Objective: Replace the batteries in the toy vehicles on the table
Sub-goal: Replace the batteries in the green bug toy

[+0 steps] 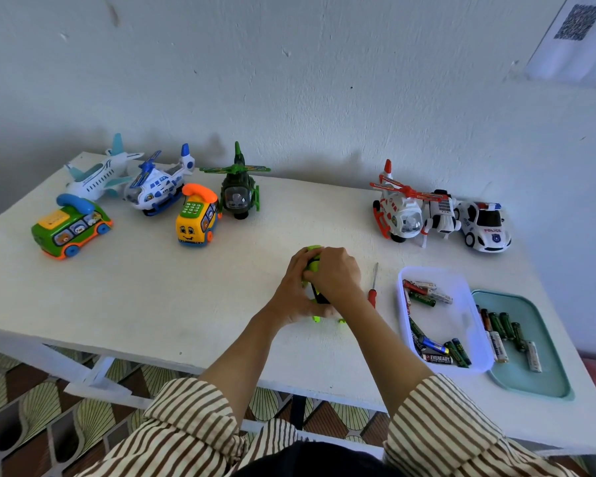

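A lime-green toy is held at the middle of the worktop, nearer its front edge, and both grips are wrapped round it. The left grip is curled about the toy's left side; the right grip is closed over its top, so that little of the toy is seen. A screwdriver is laid just right of the right grip. Towards the front right corner a white tray and a teal tray are set side by side, edges touching, with batteries loose in each. Other toys are ranged along the back edge — five at the left, three at the right.
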`<state>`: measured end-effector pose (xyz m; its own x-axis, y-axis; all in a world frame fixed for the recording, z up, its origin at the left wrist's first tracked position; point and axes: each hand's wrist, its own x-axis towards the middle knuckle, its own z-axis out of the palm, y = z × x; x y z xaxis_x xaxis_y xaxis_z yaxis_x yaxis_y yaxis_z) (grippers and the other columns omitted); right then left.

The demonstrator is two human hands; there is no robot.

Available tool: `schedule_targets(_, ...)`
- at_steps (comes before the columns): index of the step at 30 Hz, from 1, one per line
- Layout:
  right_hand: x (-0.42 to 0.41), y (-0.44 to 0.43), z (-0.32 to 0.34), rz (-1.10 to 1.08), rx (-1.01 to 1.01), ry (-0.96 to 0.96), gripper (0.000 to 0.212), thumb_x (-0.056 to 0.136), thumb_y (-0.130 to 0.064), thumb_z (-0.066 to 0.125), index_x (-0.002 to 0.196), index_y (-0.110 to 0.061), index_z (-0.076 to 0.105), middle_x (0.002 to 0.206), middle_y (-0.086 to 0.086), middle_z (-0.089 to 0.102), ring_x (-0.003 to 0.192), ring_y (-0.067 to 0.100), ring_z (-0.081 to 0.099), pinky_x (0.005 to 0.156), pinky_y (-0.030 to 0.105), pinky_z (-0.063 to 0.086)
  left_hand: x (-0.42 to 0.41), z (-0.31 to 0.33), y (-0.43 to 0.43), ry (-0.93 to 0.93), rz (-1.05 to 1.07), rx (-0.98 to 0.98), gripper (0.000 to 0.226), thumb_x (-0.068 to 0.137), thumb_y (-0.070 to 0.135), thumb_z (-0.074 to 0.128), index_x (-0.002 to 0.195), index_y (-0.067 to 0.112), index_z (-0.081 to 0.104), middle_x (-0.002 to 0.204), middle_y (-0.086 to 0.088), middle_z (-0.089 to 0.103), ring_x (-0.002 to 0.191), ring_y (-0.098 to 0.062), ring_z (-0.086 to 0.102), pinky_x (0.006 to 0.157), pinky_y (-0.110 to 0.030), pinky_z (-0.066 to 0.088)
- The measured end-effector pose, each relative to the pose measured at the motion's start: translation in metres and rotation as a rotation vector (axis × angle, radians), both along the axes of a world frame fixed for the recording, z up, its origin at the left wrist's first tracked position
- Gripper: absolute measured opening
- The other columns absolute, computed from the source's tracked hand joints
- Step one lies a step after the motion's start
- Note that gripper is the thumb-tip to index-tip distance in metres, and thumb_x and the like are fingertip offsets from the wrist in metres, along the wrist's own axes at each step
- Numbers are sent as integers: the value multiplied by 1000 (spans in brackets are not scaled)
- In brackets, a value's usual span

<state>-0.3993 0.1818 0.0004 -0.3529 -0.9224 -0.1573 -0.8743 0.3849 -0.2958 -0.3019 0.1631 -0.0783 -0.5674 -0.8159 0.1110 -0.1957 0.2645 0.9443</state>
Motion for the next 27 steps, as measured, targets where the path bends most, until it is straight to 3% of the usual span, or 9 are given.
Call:
schedule_targets(4, -6, 2, 4, -44, -28, -112, 30, 82, -30, 65, 100, -7, 57, 89, 6, 55, 89, 23, 62, 63, 25, 44, -1, 2, 1, 2, -3, -32, 107, 42, 40, 83, 136, 36, 32, 145, 12, 29, 137, -13, 31, 112, -46, 36)
schedule_targets(9, -1, 8, -11, -149, -129, -152, 46, 78, -34, 69, 107, -4, 47, 102, 12, 54, 88, 27, 61, 62, 27, 42, 0, 0, 0, -13, -5, -52, 109, 42, 37, 81, 139, 22, 33, 144, 1, 30, 135, -19, 34, 111, -46, 36)
schedule_targets(12, -10, 6, -12, -125, -135, -198, 41, 79, -41, 67, 87, -6, 48, 81, 6, 53, 68, 19, 55, 54, 25, 38, 3, -1, -2, -9, -23, -33, 109, 43, 39, 85, 139, 31, 33, 143, 9, 31, 135, -15, 34, 112, -44, 35)
schedule_targets(14, -25, 4, -10, -186, -147, -324, 50, 76, -49, 70, 70, -7, 45, 63, 2, 46, 54, 13, 45, 46, 23, 33, 5, 0, -3, -20, -36, -10, 107, 44, 42, 87, 136, 39, 32, 141, 15, 31, 135, -9, 34, 112, -42, 36)
schedule_targets(16, -41, 1, -12, -252, -176, -450, 54, 73, -52, 72, 66, -3, 50, 59, 5, 50, 50, 16, 52, 46, 28, 44, 5, 1, -2, -33, -45, 13, 106, 46, 41, 87, 137, 37, 33, 140, 15, 30, 133, -8, 35, 110, -40, 39)
schedule_targets(18, -54, -1, -15, -287, -205, -475, 57, 72, -53, 73, 73, 2, 58, 67, 11, 62, 57, 24, 63, 57, 36, 55, 6, 2, -2, -38, -53, 21, 108, 47, 41, 87, 140, 32, 32, 139, 16, 29, 132, -7, 36, 107, -38, 42)
schedule_targets(24, -71, -16, -39, -212, -73, -295, 43, 84, -45, 64, 88, -4, 54, 101, 18, 56, 84, 31, 54, 64, 33, 40, 7, 4, -1, -58, -54, 24, 107, 49, 39, 88, 141, 31, 33, 140, 22, 27, 133, -5, 33, 107, -35, 43)
schedule_targets(27, -72, -19, -51, -176, -12, -240, 45, 85, -40, 64, 104, -1, 53, 118, 21, 51, 101, 33, 50, 79, 37, 42, 7, 4, -1, -67, -52, 31, 106, 50, 39, 88, 141, 32, 33, 138, 30, 25, 134, -2, 30, 107, -36, 43)
